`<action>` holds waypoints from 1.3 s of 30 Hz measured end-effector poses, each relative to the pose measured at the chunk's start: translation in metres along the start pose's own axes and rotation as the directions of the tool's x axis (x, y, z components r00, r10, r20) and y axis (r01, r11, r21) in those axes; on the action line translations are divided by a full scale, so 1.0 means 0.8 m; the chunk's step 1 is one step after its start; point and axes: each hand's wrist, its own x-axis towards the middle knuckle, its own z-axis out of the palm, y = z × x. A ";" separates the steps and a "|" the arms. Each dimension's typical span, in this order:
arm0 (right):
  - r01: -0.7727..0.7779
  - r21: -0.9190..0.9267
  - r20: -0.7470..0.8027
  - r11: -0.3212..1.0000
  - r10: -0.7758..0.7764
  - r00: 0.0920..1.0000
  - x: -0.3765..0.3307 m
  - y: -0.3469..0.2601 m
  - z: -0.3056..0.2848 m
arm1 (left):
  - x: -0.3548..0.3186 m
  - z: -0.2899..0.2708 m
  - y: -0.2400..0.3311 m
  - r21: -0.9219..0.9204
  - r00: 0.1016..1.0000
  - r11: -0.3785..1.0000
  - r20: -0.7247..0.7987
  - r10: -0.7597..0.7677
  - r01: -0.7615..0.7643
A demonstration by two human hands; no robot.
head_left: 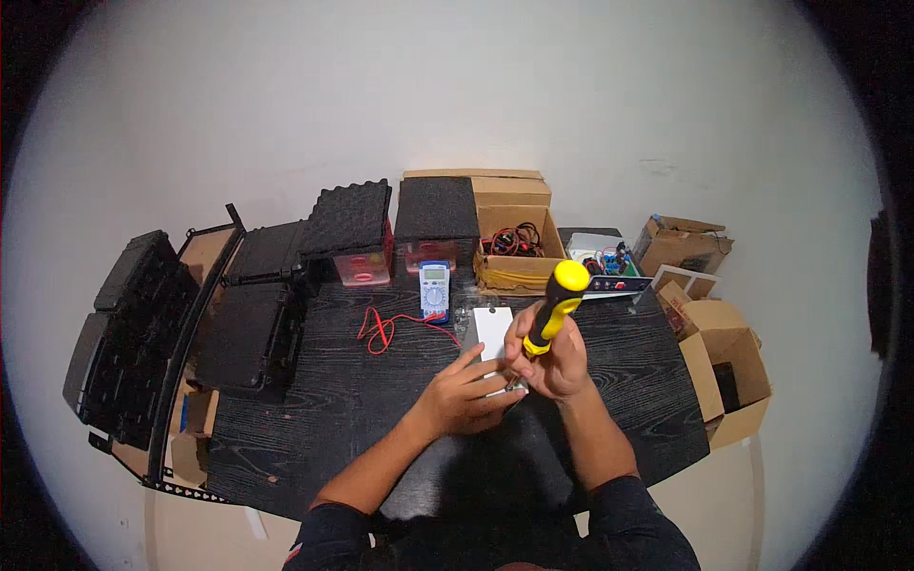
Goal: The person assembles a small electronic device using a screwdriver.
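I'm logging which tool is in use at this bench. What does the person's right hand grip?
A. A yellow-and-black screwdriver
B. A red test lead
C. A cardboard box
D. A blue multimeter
A: the right hand is closed around the yellow-and-black screwdriver, its handle end up, over the white plate that the left hand steadies; the blue multimeter lies untouched farther back on the black table.

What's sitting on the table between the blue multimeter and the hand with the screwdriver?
In the head view, a white flat panel lies between the multimeter and the right hand gripping the yellow-and-black screwdriver. The red test lead runs off to the left.
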 end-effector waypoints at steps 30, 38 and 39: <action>0.218 -0.366 -0.266 0.905 -0.327 0.907 0.096 0.006 -0.060 | -0.015 0.057 -0.155 -0.500 0.697 0.563 0.121 -0.707 0.658; 0.135 -0.388 -0.279 0.912 -0.256 0.925 0.096 0.021 -0.073 | -0.001 0.055 -0.110 -0.431 0.796 0.815 -0.290 -0.531 0.387; 0.141 -0.375 -0.284 0.916 -0.259 0.923 0.096 0.023 -0.072 | 0.001 0.048 -0.102 -0.429 0.794 0.815 -0.291 -0.534 0.391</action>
